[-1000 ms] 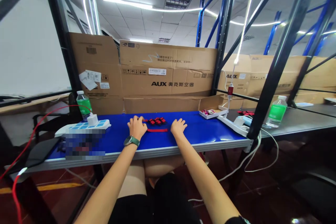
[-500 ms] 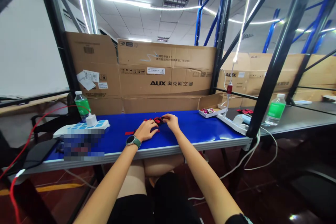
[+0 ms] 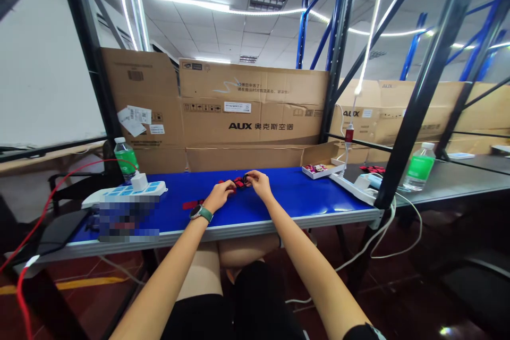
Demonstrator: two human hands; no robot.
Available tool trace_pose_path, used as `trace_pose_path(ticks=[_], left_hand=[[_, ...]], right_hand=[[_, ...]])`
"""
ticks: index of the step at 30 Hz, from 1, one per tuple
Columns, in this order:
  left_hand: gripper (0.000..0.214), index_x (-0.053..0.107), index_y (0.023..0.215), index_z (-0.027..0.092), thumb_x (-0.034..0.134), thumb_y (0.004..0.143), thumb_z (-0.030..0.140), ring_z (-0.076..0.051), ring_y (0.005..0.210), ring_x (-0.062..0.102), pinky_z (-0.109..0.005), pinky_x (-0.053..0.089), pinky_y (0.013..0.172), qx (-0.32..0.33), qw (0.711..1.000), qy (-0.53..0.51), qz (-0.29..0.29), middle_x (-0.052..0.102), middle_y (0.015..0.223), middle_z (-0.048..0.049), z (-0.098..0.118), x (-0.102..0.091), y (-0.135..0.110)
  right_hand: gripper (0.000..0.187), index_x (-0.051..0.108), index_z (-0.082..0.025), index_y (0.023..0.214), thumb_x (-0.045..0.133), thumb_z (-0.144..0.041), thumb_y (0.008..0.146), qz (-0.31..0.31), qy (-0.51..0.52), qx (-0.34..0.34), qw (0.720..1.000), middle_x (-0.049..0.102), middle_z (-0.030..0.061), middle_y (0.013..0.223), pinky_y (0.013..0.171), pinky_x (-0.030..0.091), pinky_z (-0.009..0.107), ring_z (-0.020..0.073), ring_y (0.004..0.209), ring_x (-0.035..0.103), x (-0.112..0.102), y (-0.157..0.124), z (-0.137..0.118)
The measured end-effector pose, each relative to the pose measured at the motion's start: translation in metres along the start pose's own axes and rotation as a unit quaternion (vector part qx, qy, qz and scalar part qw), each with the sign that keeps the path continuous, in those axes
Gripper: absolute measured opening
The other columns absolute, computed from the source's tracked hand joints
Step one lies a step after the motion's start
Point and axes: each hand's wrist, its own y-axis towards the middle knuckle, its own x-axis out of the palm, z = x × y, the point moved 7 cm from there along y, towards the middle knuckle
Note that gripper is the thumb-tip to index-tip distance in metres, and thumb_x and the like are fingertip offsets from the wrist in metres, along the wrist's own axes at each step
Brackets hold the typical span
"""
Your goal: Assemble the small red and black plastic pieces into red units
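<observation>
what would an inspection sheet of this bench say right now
surface: blue bench top with metal front edge
job's things: red pieces; red strap lying left of them
clutter: power strip, charger, green-label bottle, open tray
grippers: left hand and right hand, fingers at the red pieces; what they grip is too small to tell
cables: red cable left, white cable right
surroundings: cardboard boxes, blue-and-black racking
</observation>
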Motion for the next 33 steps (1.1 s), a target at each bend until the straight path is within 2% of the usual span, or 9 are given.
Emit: trace_pose_path(ticks=[5,12,16,20,24,26,30,33], left_hand=[[0.021,0.063,0.102,0.022,0.055,0.084,0.02,-0.019,0.082,0.07,-0.031,0.054,0.077,-0.021,0.998,-0.05,0.026,0.073,0.092,-0.0039,-0.008,-0.005,0.001],[0.021,0.057,0.102,0.022,0.061,0.082,0.024,-0.02,0.082,0.071,-0.03,0.052,0.078,-0.031,0.997,-0.063,0.034,0.073,0.085,-0.0015,-0.005,-0.007,0.0],[0.024,0.056,0.104,0.022,0.061,0.081,0.025,-0.018,0.076,0.07,-0.028,0.052,0.073,-0.041,0.995,-0.082,0.027,0.072,0.082,-0.0003,-0.004,-0.005,0.0],[0.033,0.054,0.112,0.022,0.061,0.08,0.023,-0.016,0.071,0.068,-0.026,0.051,0.069,-0.039,0.995,-0.095,0.007,0.071,0.081,0.0011,-0.005,-0.002,-0.002],[0.038,0.054,0.117,0.022,0.061,0.08,0.022,-0.015,0.069,0.067,-0.025,0.051,0.068,-0.035,0.995,-0.091,-0.006,0.071,0.078,0.0023,-0.007,0.0,-0.002],[0.033,0.057,0.114,0.022,0.06,0.081,0.022,-0.015,0.071,0.068,-0.026,0.051,0.071,-0.03,0.996,-0.08,0.001,0.072,0.079,0.0016,-0.007,-0.002,-0.001],[0.015,0.064,0.095,0.02,0.062,0.082,0.027,-0.019,0.083,0.071,-0.03,0.054,0.077,-0.035,0.997,-0.058,0.038,0.074,0.087,-0.0024,-0.009,-0.008,0.0],[0.018,0.064,0.094,0.02,0.067,0.081,0.032,-0.02,0.085,0.072,-0.032,0.056,0.079,-0.031,0.998,-0.047,0.038,0.075,0.091,-0.004,-0.011,-0.006,0.0]], right_hand=[[0.015,0.071,-0.021,0.09,0.063,-0.031,0.081,-0.081,-0.055,-0.011,0.995,0.07,-0.0004,0.068,0.064,0.059,0.03,0.0173,0.06,0.067,0.015,-0.007,-0.008],[0.016,0.067,-0.02,0.09,0.066,-0.03,0.079,-0.148,-0.045,0.0,0.988,0.068,-0.0017,0.066,0.062,0.057,0.027,0.0154,0.057,0.067,0.033,-0.017,-0.01],[0.018,0.061,-0.021,0.094,0.065,-0.029,0.078,-0.144,-0.034,-0.006,0.989,0.068,-0.0031,0.072,0.059,0.057,0.025,0.0148,0.061,0.069,0.036,-0.021,-0.013],[0.007,0.057,-0.021,0.081,0.062,-0.023,0.077,-0.151,-0.048,-0.019,0.987,0.066,-0.0047,0.067,0.058,0.056,0.024,0.0143,0.059,0.068,0.038,-0.024,-0.015],[0.004,0.059,-0.021,0.075,0.063,-0.021,0.077,-0.17,-0.065,-0.011,0.983,0.067,-0.0035,0.066,0.06,0.055,0.025,0.0159,0.062,0.069,0.042,-0.024,-0.007],[0.003,0.063,-0.021,0.078,0.061,-0.021,0.08,-0.175,-0.075,-0.011,0.982,0.069,-0.0022,0.07,0.064,0.055,0.025,0.0165,0.066,0.07,0.044,-0.022,-0.003],[0.011,0.069,-0.021,0.085,0.06,-0.027,0.085,-0.163,-0.142,-0.047,0.975,0.073,-0.0001,0.079,0.071,0.052,0.025,0.017,0.075,0.069,0.043,-0.018,-0.003],[0.01,0.07,-0.02,0.082,0.067,-0.029,0.081,-0.145,-0.186,-0.076,0.969,0.073,0.0012,0.082,0.074,0.049,0.026,0.0177,0.078,0.068,0.041,-0.017,-0.006]])
